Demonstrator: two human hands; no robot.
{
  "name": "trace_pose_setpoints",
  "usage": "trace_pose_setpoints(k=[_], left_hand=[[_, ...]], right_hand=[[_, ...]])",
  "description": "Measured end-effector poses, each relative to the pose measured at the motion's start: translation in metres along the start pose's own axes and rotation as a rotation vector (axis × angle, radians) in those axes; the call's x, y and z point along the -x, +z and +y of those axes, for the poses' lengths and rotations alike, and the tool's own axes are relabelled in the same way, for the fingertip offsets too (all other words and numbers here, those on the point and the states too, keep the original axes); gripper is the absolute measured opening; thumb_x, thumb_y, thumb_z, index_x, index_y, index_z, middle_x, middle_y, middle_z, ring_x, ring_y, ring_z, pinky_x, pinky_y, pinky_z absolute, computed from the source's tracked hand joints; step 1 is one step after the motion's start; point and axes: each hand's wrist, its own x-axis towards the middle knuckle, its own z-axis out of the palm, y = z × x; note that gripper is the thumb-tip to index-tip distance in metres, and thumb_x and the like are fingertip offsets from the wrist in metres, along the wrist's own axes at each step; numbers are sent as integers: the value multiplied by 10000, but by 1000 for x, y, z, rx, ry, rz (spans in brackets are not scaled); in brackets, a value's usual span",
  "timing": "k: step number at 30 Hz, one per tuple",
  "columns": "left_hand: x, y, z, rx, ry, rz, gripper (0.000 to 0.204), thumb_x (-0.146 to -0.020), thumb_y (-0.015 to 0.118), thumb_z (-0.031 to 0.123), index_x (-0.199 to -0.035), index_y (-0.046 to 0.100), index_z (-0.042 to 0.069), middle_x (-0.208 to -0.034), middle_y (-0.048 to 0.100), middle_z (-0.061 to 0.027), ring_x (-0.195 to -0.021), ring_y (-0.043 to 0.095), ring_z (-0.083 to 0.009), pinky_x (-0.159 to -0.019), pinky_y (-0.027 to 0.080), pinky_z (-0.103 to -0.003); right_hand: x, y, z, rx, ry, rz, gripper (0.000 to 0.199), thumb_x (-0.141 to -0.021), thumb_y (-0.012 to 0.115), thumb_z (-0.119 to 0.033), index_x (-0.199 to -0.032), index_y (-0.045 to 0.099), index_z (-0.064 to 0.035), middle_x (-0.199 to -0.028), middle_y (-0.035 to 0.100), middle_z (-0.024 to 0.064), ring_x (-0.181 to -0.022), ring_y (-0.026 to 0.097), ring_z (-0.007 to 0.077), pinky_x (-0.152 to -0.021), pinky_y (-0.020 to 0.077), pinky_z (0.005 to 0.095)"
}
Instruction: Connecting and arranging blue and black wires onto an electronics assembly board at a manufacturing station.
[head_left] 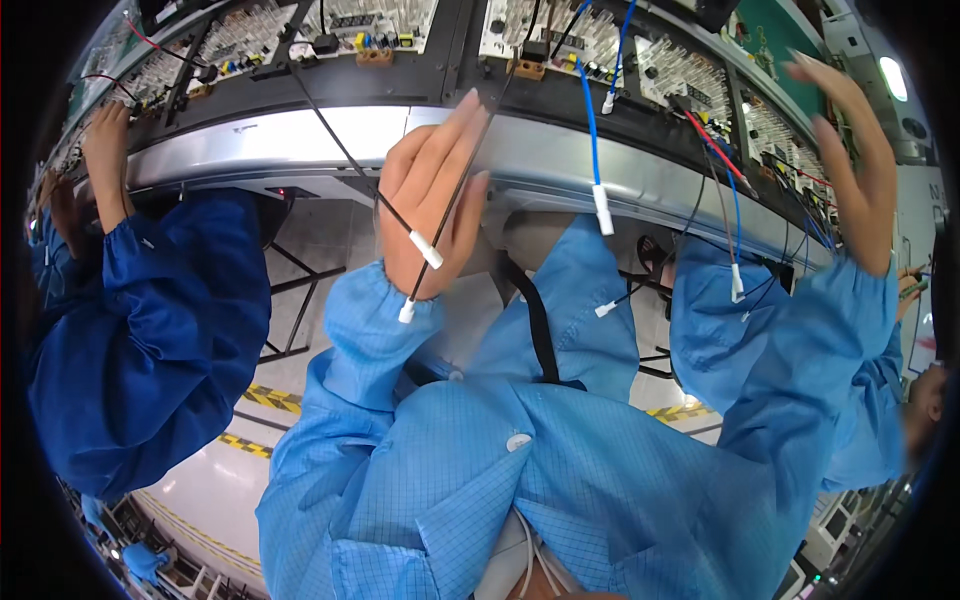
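My left hand (420, 180) is raised at the silver rail (290, 135) of the work line, palm away, fingers stretched out and thumb apart. Two black wires hang across it and end in white connectors, one connector (425, 249) over the wrist and another connector (407, 311) over the cuff. I cannot see any grip on either wire. Over at the far right, my right hand (868, 160) is lifted beside the boards, thumb and fingers apart, slightly blurred and holding nothing visible. Nearest to it is a populated circuit board (790, 150) in the black fixture.
More circuit boards (375, 25) sit in black trays behind the rail. A blue wire (590, 120) with a white connector dangles over the edge; red and black wires (710, 135) hang farther right. A co-worker in dark blue (150, 340) works close on the left, another person (870, 420) at right.
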Motion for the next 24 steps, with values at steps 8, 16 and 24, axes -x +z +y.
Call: trace_pose_setpoints(k=[8, 16, 24], left_hand=[[-60, 8, -3, 156, -40, -53, 818, -699, 636, -55, -1425, 261, -9, -1159, 548, -205, -1039, 481, -372, -926, 398, -391], [-85, 19, -19, 319, 42, -205, 837, -651, 598, -64, -1405, 235, -49, -1238, 488, -235, -1138, 429, -408, -994, 354, -429], [-111, 25, -22, 400, 15, -292, 888, -674, 653, -29, -1439, 201, 2, -1280, 495, -180, -1152, 445, -359, -1007, 353, -403]], right_hand=[[-73, 79, 21, -336, -36, -556, 700, -746, 737, -160, -1367, 420, -98, -770, 517, 40, -716, 533, 168, -651, 453, 307], [-82, 105, 3, -385, -87, -392, 630, -688, 775, -265, -1241, 509, -124, -656, 431, 9, -615, 452, 148, -569, 375, 309], [-82, 115, -6, -271, -93, -199, 362, -712, 710, -385, -946, 641, -118, -772, 598, 107, -772, 590, 306, -688, 445, 420]])
